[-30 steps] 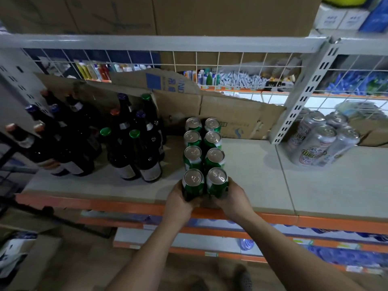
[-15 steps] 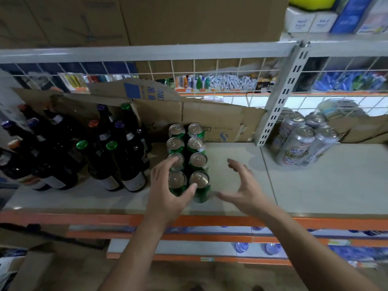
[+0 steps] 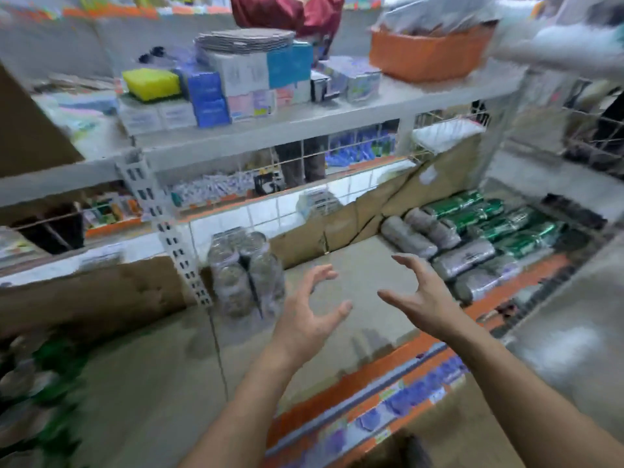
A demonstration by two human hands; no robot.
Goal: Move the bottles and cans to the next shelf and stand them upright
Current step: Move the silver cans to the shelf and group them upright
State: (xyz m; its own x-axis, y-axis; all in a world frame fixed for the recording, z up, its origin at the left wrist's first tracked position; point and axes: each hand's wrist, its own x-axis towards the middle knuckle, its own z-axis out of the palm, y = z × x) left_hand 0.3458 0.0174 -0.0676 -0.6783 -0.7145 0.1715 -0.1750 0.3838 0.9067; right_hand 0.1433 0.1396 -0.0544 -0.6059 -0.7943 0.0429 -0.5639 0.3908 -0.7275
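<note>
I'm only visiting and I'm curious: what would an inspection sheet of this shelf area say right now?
Surface: beige shelf board with an orange front edge, bare below the hands.
Job's things: standing cans grouped at the left by the slotted post; lying cans, silver and green, stacked on their sides at the right. The picture is blurred, so the count is unclear.
Clutter: cardboard along the back.
Grips: left hand and right hand are both open with fingers spread, holding nothing.
Cables: nothing seen.
Surroundings: upper shelf with a yellow sponge, boxes and an orange basket.
</note>
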